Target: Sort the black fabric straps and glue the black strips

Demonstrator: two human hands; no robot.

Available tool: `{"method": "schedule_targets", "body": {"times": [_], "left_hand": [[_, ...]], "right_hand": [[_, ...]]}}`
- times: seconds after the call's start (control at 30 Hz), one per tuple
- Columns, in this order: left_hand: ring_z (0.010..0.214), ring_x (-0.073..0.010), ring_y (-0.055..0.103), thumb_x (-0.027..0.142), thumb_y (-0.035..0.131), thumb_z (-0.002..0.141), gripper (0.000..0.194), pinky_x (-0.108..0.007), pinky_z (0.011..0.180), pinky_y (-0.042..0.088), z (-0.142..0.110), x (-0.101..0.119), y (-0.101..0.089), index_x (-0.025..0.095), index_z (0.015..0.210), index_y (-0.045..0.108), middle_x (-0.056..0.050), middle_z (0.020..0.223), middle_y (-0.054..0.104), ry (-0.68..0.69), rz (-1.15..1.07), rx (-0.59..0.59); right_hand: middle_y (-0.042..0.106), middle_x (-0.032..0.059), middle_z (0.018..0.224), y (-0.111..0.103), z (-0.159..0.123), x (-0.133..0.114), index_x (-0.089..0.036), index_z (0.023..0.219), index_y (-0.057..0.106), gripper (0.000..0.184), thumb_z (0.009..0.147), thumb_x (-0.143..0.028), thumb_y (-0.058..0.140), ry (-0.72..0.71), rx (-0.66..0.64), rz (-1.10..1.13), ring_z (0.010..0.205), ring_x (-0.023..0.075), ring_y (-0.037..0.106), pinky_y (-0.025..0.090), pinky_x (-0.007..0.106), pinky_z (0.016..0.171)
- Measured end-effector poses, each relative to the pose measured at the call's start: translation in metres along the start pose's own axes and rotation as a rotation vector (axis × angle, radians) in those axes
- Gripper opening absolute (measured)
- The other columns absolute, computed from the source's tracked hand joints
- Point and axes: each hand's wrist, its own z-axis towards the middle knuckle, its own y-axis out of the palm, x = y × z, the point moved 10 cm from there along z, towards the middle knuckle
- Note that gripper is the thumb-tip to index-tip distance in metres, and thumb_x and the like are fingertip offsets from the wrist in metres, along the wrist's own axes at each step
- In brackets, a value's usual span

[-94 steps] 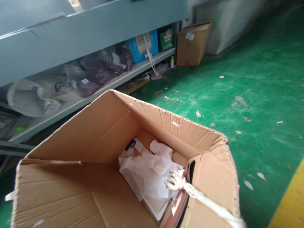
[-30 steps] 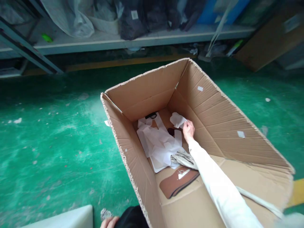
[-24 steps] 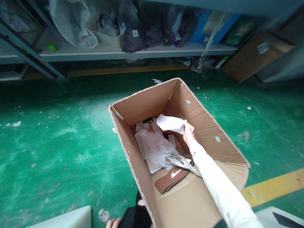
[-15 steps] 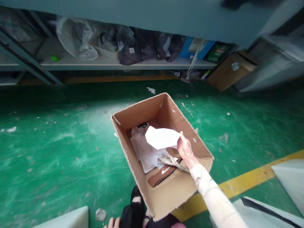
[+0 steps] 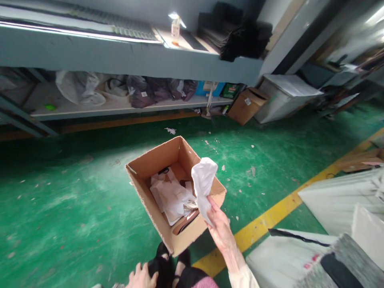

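My right hand (image 5: 220, 226) pinches a thin white sheet of paper (image 5: 204, 178) by its lower edge. The sheet stands up from my fingers, over the right side of an open cardboard box (image 5: 153, 160). Inside the box lie crumpled white sheets (image 5: 169, 192), a bundle of pale strips (image 5: 190, 205) and a brown flat piece (image 5: 184, 224) with a dark edge. At the bottom edge of the view, my left hand (image 5: 141, 278) rests by my dark-clothed leg, its fingers apart and holding nothing; part of it is cut off.
The box stands on a green floor (image 5: 75, 200) with scattered scraps and a yellow line (image 5: 270, 212). Beyond it runs a shelf (image 5: 114, 112) with bags under a workbench (image 5: 120, 54). Another carton (image 5: 247, 106) sits at the back. White sacks (image 5: 282, 256) stand at my right.
My right hand has lifted the white sheet out from over the box's middle to its right side and tipped it upright. The view has tilted up, and more of my left hand shows.
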Motion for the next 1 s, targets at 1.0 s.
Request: {"method": "schedule_targets", "body": {"times": [1.0], "left_hand": [[0.116,-0.0298,0.044,0.028,0.039,0.088,0.044,-0.038,0.084,0.046,0.065,-0.029,-0.023,0.010,0.126,0.052,-0.018,0.132,0.046,-0.051,-0.017,-0.014]], "right_hand": [[0.040,-0.0041,0.145,-0.007,0.097,0.079,-0.041,0.130,0.051,0.079,0.057,-0.037,0.083,0.176,0.135,-0.087,0.128,0.0224,0.045,0.051,0.032,0.090]]}}
